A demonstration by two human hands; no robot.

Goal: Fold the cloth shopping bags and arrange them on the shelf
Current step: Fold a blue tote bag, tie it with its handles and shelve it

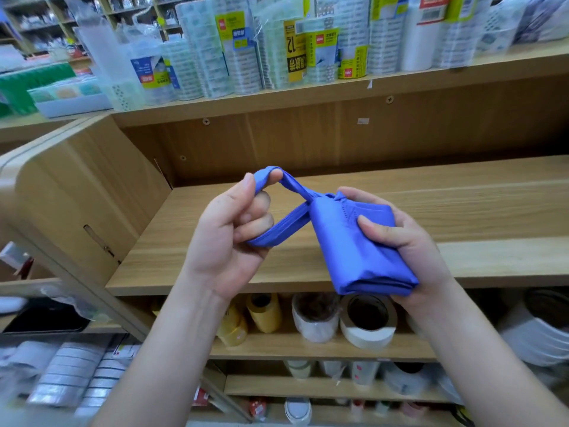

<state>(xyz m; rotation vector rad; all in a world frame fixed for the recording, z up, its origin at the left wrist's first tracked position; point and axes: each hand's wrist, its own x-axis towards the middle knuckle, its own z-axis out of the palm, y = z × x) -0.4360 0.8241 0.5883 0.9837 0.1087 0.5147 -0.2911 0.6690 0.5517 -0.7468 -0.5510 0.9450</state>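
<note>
the blue cloth bag is folded into a thick, compact bundle and sits in the air in front of me, above the front edge of the bare wooden shelf, not resting on it. my right hand is clamped around the bundle, thumb pressed on its top face and the other fingers wrapped underneath. the bag's handles stretch out leftward from the bundle's upper corner as a loop. my left hand has its fingers curled through that loop, the index finger hooked up under the top strap and the thumb beside it, pulling the loop taut. packs of tape crowd the shelf above, and yellow and white tape rolls lie on the shelf below.
</note>
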